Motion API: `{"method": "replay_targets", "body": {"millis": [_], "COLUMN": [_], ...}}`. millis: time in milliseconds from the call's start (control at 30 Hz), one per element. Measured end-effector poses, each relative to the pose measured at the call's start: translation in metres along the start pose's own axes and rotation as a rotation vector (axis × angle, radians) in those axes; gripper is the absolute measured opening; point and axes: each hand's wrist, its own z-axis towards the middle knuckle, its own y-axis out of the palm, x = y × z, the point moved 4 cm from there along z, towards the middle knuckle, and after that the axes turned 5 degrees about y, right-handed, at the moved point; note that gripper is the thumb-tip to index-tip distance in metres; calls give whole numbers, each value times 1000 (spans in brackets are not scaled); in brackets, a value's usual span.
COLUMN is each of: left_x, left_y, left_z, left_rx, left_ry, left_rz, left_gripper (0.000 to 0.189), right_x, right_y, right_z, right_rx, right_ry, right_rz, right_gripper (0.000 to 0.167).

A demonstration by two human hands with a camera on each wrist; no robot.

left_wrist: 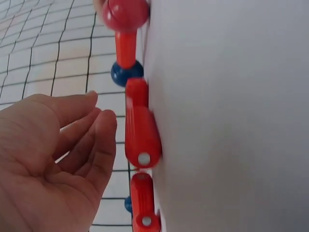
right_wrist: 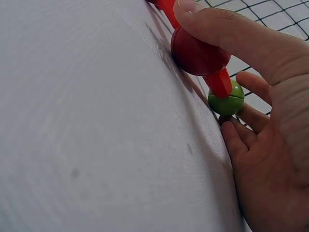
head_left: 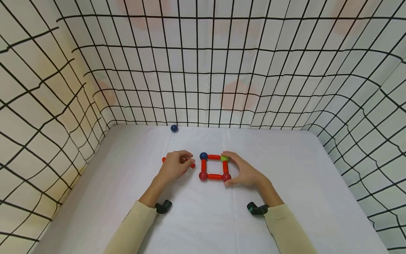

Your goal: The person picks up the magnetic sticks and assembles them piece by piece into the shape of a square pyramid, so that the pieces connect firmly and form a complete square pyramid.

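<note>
On the white tabletop lies a flat square (head_left: 215, 176) of red rods joined by balls: a blue ball (head_left: 203, 156), a green ball (head_left: 225, 158) and two red balls. My right hand (head_left: 245, 171) grips its right side, thumb on the near red ball (right_wrist: 199, 52) and fingers around the green one (right_wrist: 227, 99). To the left of the square, my left hand (head_left: 176, 165) hovers with loosely bent fingers over loose red rods (left_wrist: 142, 137). Nothing shows between its fingers in the left wrist view. In the head view this hand partly hides the rods.
Near the back edge sits a loose blue ball (head_left: 174, 128). A black wire grid (head_left: 203, 70) stands along the back and both sides of the table. The white cloth (head_left: 203, 225) covers the tabletop.
</note>
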Motion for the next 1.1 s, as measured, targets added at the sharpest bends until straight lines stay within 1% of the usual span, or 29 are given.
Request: {"method": "replay_targets", "body": {"millis": [67,200,300,467,600,733,833,933,1100], "left_x": [-3,-7,-8,-9,-8,-8,-7,-8,-7], "left_y": [-5,-9,-8,-5,-3,-1,-1,-1,-4], "left_z": [1,4,8,11,11,11,12,13,14], "left_rx": [3,-7,-46,-141,-200,-226,-226,-212,-148], "left_ry": [17,79,107,133,169,176,180,188,196], "left_rz": [37,102,156,231,258,269,262,250,209], "left_gripper": [25,23,20,20,24,27,26,26,34], "right_x": [0,0,-1,-3,-3,-2,-2,-3,-3], "right_y": [0,0,0,1,2,2,2,2,1], "right_z": [0,0,-1,-2,-3,-2,-2,-3,-3], "right_rx": [1,0,0,-4,-5,-1,2,0,2], "right_ry": [2,15,25,26,30,33,33,37,46], "right_rz": [1,7,21,35,35,38,39,46,46], "right_gripper": [108,107,106,106,105,105,105,105,106]}}
